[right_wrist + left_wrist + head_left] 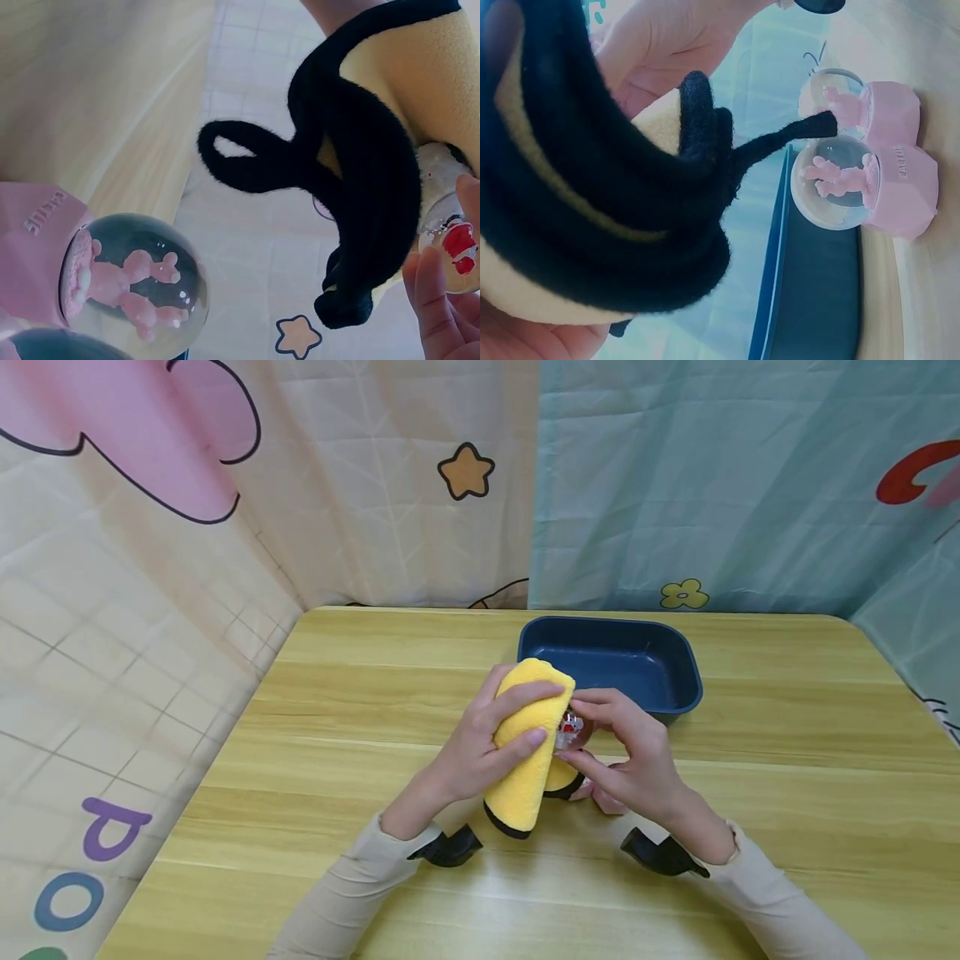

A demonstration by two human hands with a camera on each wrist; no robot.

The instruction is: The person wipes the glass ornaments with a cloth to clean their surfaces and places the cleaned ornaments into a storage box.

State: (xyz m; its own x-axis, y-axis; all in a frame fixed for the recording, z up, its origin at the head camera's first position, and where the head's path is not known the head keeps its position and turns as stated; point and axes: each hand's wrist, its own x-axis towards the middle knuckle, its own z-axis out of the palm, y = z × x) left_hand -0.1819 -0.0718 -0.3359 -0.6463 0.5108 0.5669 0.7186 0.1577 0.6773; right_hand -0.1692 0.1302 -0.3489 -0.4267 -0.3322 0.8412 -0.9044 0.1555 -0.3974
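My left hand (480,739) grips a folded yellow towel (528,777) with black edging, its fingers spread over the front. Between the thumb and fingers of my right hand (641,756) is a clear globe (569,727) with a red and white figure inside. The towel wraps round the globe's far side and hides part of it. In the right wrist view, the figure in the globe (457,247) shows beside the fingertips. A black loop (240,157) hangs from the towel's edge.
Two snow globes with pink bases stand side by side below the hands; the nearer one (900,187) holds a pink figure. Behind the hands is a dark blue rectangular basin (622,664) on the wooden table (375,693). Printed curtains (405,527) hang beyond the table's far edge.
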